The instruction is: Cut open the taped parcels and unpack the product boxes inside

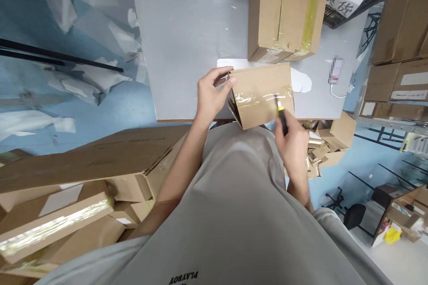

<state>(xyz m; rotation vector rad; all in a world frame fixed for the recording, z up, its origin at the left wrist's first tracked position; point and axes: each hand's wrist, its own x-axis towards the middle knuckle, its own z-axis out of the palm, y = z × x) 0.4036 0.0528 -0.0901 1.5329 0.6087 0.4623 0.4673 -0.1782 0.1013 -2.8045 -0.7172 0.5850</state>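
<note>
A small cardboard box [262, 93] sealed with clear tape sits at the near edge of the grey table [187, 40]. My left hand [210, 93] grips its left end, thumb and fingers wrapped on the top corner. My right hand [292, 136] is closed round a black and yellow utility knife [281, 116], whose tip rests on the tape strip across the box's front. The hand is slightly blurred.
A larger taped carton [284, 13] stands behind the small box, with a phone [336, 70] on a white cable to its right. Stacked cartons [73, 187] lie at lower left, cardboard scraps [329, 142] below the table edge, shelving with boxes [397, 53] at right.
</note>
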